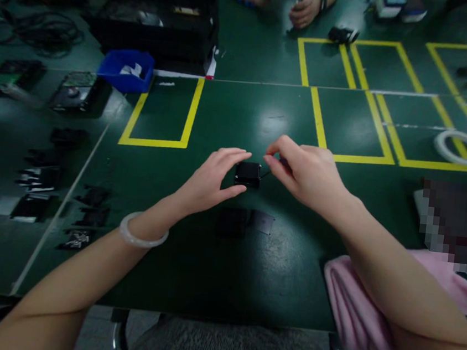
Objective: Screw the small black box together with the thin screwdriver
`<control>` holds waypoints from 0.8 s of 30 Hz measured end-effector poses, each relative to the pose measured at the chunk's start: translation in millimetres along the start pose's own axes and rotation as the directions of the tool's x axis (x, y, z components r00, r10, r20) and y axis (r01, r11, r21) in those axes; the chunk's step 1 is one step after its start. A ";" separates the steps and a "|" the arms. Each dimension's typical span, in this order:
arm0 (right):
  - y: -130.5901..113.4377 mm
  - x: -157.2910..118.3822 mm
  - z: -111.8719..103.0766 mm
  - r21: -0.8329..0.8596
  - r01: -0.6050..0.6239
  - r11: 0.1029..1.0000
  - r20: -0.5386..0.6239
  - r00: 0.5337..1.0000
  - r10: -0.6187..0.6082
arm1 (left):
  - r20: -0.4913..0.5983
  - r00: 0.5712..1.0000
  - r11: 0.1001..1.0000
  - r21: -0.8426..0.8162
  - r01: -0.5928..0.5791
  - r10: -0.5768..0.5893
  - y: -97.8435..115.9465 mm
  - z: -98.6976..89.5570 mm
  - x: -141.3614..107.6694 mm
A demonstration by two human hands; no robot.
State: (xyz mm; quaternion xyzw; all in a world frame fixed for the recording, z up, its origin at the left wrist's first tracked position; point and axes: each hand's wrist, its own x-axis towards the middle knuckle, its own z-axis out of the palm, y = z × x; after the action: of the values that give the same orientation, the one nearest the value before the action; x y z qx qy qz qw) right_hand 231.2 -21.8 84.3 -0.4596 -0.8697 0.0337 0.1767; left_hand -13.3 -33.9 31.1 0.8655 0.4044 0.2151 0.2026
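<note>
- Table (189,281): near edge crosses below both hands, with room to move between it and the flat pieces.
- Pink cloth (349,287): droops over that edge, partly hidden by the right forearm.
- Right hand (265,159): thumb and forefinger pinched on a thin dark stem (264,174); fingers hide its upper end, so I can't identify it.
- Left hand (247,172): curved wide around the black box; I can't tell whether it touches.
- Flat pieces (261,222): two, dark, faint against the table, nearer me than the box.
- Black box (248,172): between the hands; details unreadable.
</note>
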 end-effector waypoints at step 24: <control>16.8 0.7 7.6 0.175 -0.086 0.981 -0.137 0.984 0.110 | 0.071 0.994 0.975 0.201 -0.100 0.087 -17.6 15.6 31.6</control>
State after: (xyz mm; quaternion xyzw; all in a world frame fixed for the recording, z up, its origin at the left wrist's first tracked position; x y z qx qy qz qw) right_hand 241.6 -10.7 73.7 -0.4866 -0.8248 0.0821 0.2760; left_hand 2.7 -1.4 15.6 0.9060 0.3767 0.1547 0.1150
